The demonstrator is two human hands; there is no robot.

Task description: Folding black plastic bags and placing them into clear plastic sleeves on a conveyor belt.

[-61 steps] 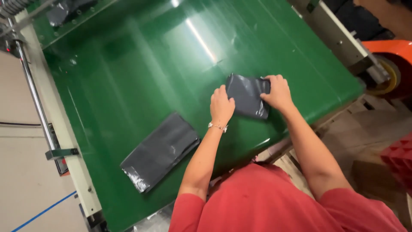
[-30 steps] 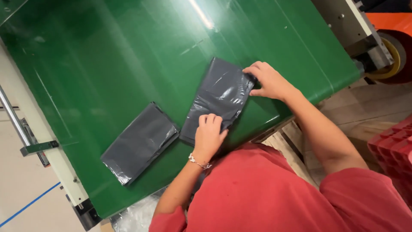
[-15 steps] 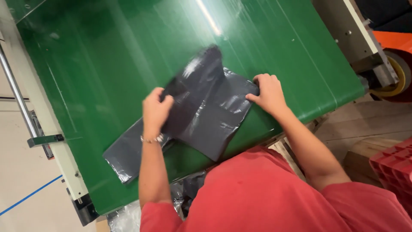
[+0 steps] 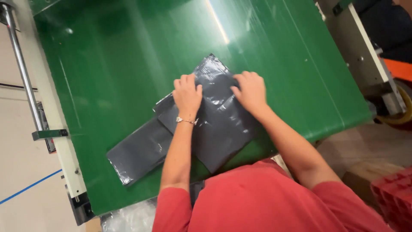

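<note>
Grey poly mailer bag (image 4: 223, 129) lapped over second bag (image 4: 137, 152) (left, near); left hand (image 4: 187, 95), right hand (image 4: 250, 91) pressing flat, fingers spread, gripping nothing, pinning it to green belt (image 4: 128, 64).

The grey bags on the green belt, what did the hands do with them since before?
The left hand and right hand slid the bigger grey bag leftwards until it partly covers the smaller grey bag, and now both press flat on top. The smaller bag stayed lying on the green belt.
</note>
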